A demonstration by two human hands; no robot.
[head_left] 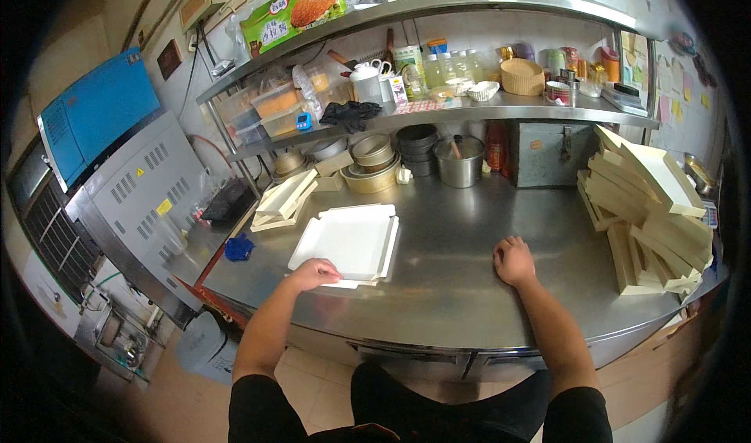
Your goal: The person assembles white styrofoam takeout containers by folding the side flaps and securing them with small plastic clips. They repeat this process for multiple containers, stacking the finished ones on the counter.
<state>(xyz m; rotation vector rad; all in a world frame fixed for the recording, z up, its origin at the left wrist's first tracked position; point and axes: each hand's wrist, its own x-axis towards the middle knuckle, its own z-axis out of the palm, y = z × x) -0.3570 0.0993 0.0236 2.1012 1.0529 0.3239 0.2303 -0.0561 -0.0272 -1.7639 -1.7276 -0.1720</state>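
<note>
A flat, pale cardboard box blank (350,240) with a white inner face lies on the steel worktable (450,286), left of centre. Its side flaps are partly raised. My left hand (315,273) is at its near left edge, fingers pressed together on the front flap. The fingertips partly cover that edge. To the right, apart from the blank, my right hand (515,261) rests on the metal, with its fingers curled in and nothing visible in them.
Folded cardboard trays (649,208) are piled at the right; a smaller stack (285,200) lies at the left. A blue cloth (239,247) sits near the left edge. Along the back stand a steel pot (459,161), round tins (373,154) and a grey metal box (554,154), below a loaded shelf (501,113).
</note>
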